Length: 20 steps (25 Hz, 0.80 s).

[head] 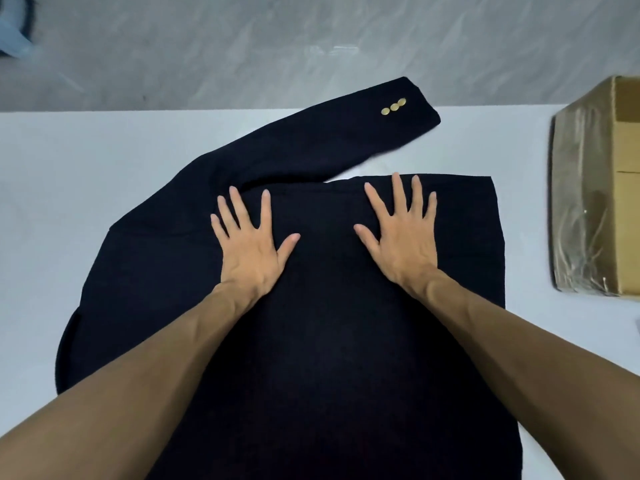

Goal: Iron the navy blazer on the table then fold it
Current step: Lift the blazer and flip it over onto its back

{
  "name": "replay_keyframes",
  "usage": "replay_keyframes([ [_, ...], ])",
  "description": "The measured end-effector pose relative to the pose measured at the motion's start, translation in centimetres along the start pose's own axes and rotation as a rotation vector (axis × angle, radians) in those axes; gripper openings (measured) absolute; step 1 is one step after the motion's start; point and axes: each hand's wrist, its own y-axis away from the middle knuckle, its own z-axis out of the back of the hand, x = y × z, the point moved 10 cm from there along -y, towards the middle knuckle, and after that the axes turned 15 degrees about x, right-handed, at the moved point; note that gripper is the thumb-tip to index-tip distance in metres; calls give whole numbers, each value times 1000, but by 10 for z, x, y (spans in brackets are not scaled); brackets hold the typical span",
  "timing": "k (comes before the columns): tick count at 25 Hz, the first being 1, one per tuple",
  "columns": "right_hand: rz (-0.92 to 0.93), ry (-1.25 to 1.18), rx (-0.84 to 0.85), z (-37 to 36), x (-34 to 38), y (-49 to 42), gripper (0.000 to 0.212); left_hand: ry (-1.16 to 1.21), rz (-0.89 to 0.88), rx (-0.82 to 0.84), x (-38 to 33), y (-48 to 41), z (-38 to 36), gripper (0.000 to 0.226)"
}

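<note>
The navy blazer (325, 323) lies spread flat on the white table (69, 174), filling the middle of the view. One sleeve (329, 140) stretches up and to the right, ending in a cuff with three gold buttons (393, 106) at the table's far edge. My left hand (249, 244) lies flat on the cloth, fingers straight and spread, just below where the sleeve meets the body. My right hand (401, 233) presses flat the same way, near the blazer's straight far edge. No iron is in view.
A cardboard box (595, 202) wrapped in clear plastic stands on the table at the right edge. Beyond the table's far edge is a grey marbled floor (311, 46). A blue object (14, 32) shows at the top left corner.
</note>
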Motion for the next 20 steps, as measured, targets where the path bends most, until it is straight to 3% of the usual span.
replay_keyframes([
  [4, -37, -51, 83, 2, -2, 2, 73, -34, -24, 80, 1, -3, 1, 87],
  [7, -37, -306, 185, 17, -5, 19, 67, -38, -29, 190, -3, -2, 4, 87],
  [9, -18, -526, 92, 49, -12, 58, 54, 5, -13, 253, -10, 11, 14, 86],
  [12, -66, -722, -107, 89, -49, 143, 27, -3, -115, 209, -52, 51, 48, 79],
  [17, -420, -1033, -246, 83, -160, 289, 22, 72, -475, 349, -179, 122, 69, 60],
  [20, -740, -1340, -348, 38, -217, 374, 21, 99, -606, 447, -243, 159, 60, 54],
])
